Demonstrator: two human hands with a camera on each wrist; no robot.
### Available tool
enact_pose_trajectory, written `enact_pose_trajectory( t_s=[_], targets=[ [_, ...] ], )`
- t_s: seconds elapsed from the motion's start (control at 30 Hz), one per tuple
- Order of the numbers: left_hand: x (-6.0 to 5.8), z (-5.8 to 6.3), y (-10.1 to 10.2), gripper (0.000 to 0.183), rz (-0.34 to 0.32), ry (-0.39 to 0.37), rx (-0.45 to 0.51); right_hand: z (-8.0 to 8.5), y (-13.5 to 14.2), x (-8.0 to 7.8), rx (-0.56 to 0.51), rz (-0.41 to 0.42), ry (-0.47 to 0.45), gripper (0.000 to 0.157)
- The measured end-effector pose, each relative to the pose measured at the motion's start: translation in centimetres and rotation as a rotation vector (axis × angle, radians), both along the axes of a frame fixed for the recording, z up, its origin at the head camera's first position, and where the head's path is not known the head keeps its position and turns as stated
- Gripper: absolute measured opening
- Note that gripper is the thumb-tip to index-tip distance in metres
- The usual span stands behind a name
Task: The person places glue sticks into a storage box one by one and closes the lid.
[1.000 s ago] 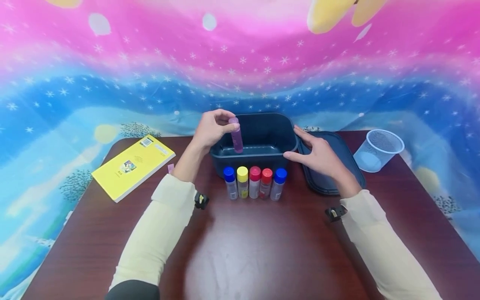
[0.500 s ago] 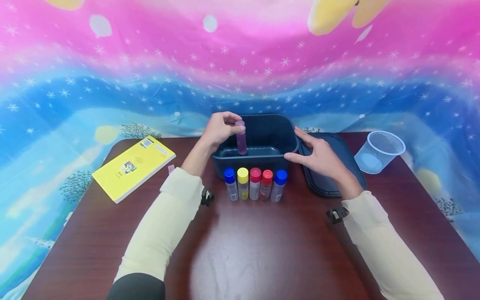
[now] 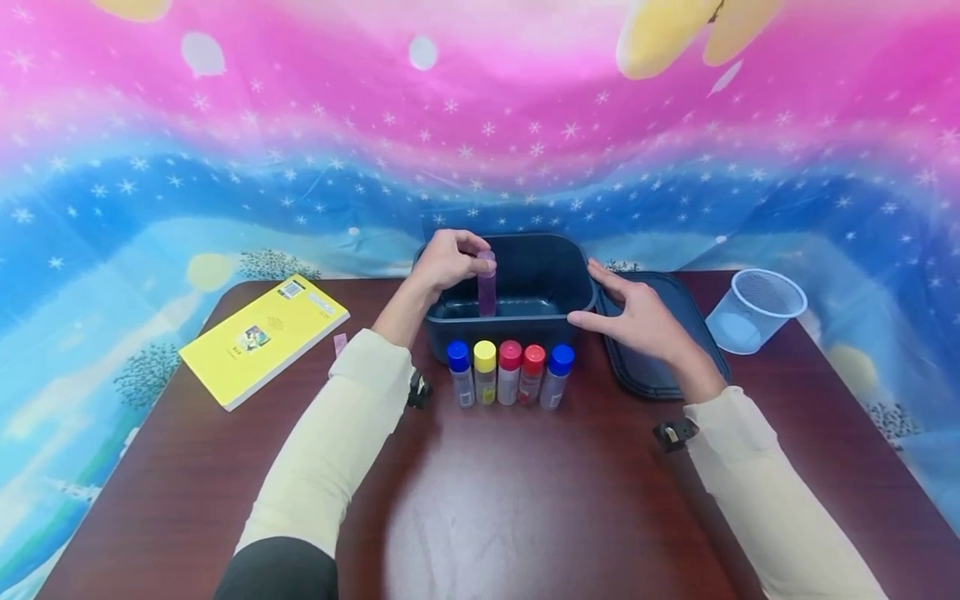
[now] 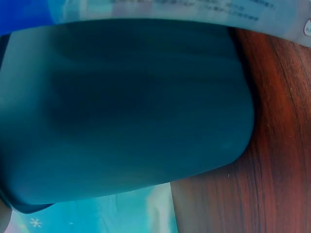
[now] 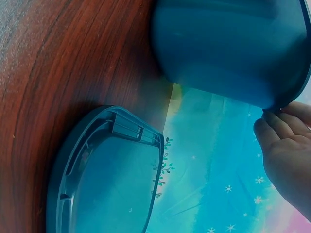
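My left hand (image 3: 452, 265) pinches the top of a slim purple bottle (image 3: 487, 293) and holds it upright inside a dark, deep plastic bin (image 3: 501, 332). Whether the bottle's foot touches the bin floor is hidden by the front rim. At the bin's right end, my right hand (image 3: 637, 318) rests against the wall, fingers fairly straight and thumb at the front corner. In the right wrist view its fingertips (image 5: 265, 128) touch the bin near the rim. The left wrist view shows the bin's outer wall (image 4: 131, 111), not the left hand's grip.
Small clear bottles with blue (image 3: 459, 375), yellow (image 3: 485, 373), red and blue caps stand in a row before the bin. A dark lid (image 3: 651, 367) lies to its right, beside a white mesh cup (image 3: 752, 317). Left is a yellow book (image 3: 264, 340). A patterned cloth (image 3: 480, 125) hangs behind.
My left hand has moved right and slightly lower, carrying the purple bottle farther into the bin. The right hand stays at the bin's right end.
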State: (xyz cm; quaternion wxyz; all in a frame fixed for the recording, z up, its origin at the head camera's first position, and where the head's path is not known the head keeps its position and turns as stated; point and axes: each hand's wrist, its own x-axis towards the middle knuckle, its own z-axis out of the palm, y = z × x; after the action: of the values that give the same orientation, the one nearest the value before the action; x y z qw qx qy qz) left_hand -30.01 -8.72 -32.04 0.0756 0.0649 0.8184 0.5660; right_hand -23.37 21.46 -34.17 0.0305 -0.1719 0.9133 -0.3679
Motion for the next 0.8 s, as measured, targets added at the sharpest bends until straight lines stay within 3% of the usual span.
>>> enact_pose_trajectory(
  t_s=[0.4, 0.8],
  targets=[
    [-0.52, -0.26, 0.19, 0.029, -0.004, 0.039, -0.099, 0.31, -0.18, 0.23, 0.006, 0.013, 0.003, 0.088],
    [-0.39, -0.12, 0.29, 0.028, 0.010, 0.045, -0.120, 0.15, -0.12, 0.26, -0.003, -0.001, 0.003, 0.088]
  ],
)
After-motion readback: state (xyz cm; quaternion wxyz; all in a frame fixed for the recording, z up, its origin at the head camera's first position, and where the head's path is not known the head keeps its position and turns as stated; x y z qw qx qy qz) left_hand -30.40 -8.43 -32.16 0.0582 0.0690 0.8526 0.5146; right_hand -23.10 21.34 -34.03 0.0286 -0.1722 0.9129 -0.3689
